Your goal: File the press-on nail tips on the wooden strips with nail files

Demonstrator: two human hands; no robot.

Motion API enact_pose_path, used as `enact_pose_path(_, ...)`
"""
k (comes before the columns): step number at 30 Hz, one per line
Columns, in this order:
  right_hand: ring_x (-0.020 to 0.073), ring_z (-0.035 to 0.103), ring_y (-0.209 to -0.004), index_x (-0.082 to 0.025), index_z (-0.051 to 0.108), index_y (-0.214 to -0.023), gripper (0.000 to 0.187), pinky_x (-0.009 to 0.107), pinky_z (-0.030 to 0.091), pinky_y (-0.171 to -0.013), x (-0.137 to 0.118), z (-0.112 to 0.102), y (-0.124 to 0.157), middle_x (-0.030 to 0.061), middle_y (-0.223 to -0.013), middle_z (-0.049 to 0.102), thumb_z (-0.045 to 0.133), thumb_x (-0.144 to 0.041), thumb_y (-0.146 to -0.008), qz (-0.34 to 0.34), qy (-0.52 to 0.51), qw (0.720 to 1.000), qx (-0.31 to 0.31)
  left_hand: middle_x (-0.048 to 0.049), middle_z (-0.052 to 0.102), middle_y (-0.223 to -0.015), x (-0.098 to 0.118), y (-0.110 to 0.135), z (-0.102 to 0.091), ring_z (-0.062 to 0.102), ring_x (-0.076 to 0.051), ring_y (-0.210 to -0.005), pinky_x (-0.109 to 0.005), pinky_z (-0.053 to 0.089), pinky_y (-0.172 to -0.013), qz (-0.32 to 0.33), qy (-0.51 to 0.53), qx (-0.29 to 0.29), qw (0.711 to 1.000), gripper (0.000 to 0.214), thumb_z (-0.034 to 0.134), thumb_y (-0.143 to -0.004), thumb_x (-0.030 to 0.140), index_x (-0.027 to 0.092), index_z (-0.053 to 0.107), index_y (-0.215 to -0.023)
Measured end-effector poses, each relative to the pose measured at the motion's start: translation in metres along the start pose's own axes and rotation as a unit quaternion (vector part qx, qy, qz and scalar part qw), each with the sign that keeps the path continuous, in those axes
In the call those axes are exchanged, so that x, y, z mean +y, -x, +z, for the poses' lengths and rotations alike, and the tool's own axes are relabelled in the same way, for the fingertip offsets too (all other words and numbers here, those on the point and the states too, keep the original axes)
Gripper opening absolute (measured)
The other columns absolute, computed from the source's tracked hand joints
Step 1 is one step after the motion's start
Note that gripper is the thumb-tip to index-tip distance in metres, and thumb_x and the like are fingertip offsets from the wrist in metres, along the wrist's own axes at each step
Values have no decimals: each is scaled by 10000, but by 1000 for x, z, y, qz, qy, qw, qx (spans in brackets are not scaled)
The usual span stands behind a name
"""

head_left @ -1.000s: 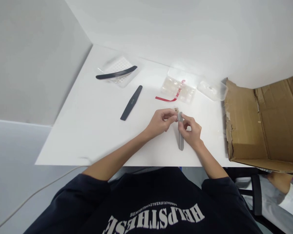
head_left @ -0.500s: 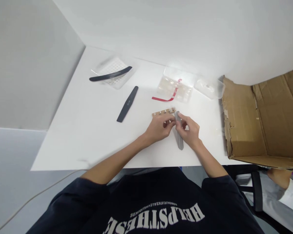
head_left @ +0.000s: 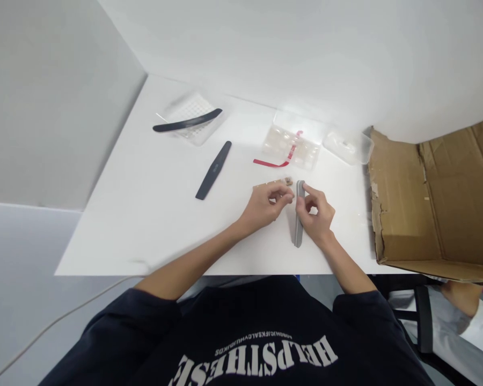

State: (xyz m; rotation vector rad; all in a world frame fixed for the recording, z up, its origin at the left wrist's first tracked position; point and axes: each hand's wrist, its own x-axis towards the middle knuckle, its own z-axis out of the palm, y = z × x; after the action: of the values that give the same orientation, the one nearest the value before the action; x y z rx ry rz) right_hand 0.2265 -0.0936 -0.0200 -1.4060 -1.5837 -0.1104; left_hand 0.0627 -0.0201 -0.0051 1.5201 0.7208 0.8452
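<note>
My right hand (head_left: pixel 317 215) grips a grey nail file (head_left: pixel 299 234) between thumb and fingers, its long side pointing toward me. Just left of the file, my left hand (head_left: pixel 266 204) is closed in a pinch; whatever sits at its fingertips is too small to make out. Behind the left hand lies a narrow tan strip (head_left: pixel 288 181) with small pieces along it, mostly covered by the fingers. A small gap separates the left fingertips from the file.
A dark nail file (head_left: pixel 213 171) lies to the left, and a curved black file (head_left: pixel 187 123) rests across a clear box (head_left: pixel 203 136). A clear tray (head_left: pixel 276 142) with a red strip (head_left: pixel 271 163), a clear lid (head_left: pixel 342 147) and a cardboard box (head_left: pixel 406 214) stand right. Another person's arm (head_left: pixel 462 296) shows lower right.
My hands have moved slightly apart, with the grey file now off the left fingertips and turned more edge-on. More of the tan strip is covered by my left hand.
</note>
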Motion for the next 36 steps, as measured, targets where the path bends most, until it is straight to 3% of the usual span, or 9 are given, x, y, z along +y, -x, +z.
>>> enact_pose_path(5, 87, 501, -496, -254, 664, -1297, 313, 221, 509, -481, -1, -1, 0, -87, -664, 549, 631, -205, -990, -36, -8, 999, 1, -33, 705, -769, 2, -2, -5, 561, -80, -516, -170, 388, -379, -23, 37, 23, 999, 165, 685, -942, 305, 152, 723, -894)
enact_pose_path(8, 91, 517, -509, -239, 690, -1244, 269, 231, 517, -500, 2, 1, 1, -75, -666, 568, 647, -230, -979, -37, -4, 999, -31, -20, 698, -757, 3, 1, -2, 582, -90, -609, -166, 434, -472, 35, -41, 19, 998, 112, 653, -934, 223, 164, 717, -864)
enact_pose_path(12, 89, 500, -509, -242, 680, -1245, 256, 229, 516, -510, 3, 0, -2, -86, -660, 547, 635, -231, -993, 17, 1, 1000, -14, -13, 720, -780, 4, 5, 2, 590, -99, -657, -173, 449, -522, 79, -112, -6, 991, 111, 637, -918, 179, 177, 718, -842)
enact_pose_path(17, 86, 483, -493, -259, 658, -1304, 327, 216, 497, -482, 1, -2, -4, -93, -666, 534, 640, -187, -985, -24, -12, 1000, -1, -19, 697, -780, 4, -2, -4, 535, -64, -473, -181, 403, -380, -20, 45, 5, 999, 180, 696, -935, 321, 160, 709, -855)
enact_pose_path(20, 92, 494, -496, -256, 661, -1317, 357, 220, 500, -480, -1, 1, -1, -89, -659, 542, 649, -166, -971, -68, -20, 997, -25, -9, 680, -752, 3, -5, -8, 486, -37, -407, -178, 378, -349, -32, 115, 9, 993, 215, 725, -924, 354, 148, 713, -861)
enact_pose_path(28, 86, 490, -496, -238, 667, -1239, 253, 213, 488, -479, 2, -1, -5, -102, -641, 509, 630, -219, -990, 39, -17, 999, 13, -6, 693, -749, 4, -2, -3, 470, -25, -381, -170, 364, -322, -58, 132, -33, 989, 247, 793, -876, 373, 138, 720, -854)
enact_pose_path(32, 89, 479, -465, -255, 657, -1292, 310, 222, 488, -456, -1, 0, -1, -102, -637, 510, 622, -211, -987, -27, -29, 999, 14, -14, 707, -775, 3, -6, -8, 430, -10, -374, -174, 324, -314, -72, 176, 13, 982, 342, 836, -849, 459, 139, 718, -872)
enact_pose_path(34, 87, 483, -465, -266, 659, -1302, 337, 220, 489, -454, -1, 1, 2, -97, -650, 532, 640, -195, -973, -64, -29, 998, 5, -4, 690, -754, 2, -6, -9, 409, -7, -377, -178, 306, -317, -77, 205, 9, 976, 386, 860, -824, 496, 141, 719, -879)
enact_pose_path(36, 87, 494, -478, -259, 671, -1278, 312, 219, 495, -464, 1, 2, 2, -93, -659, 543, 647, -198, -972, -48, -17, 999, -4, 3, 672, -748, 2, -6, -9, 391, -2, -383, -182, 286, -323, -88, 229, -9, 969, 411, 875, -807, 515, 143, 720, -882)
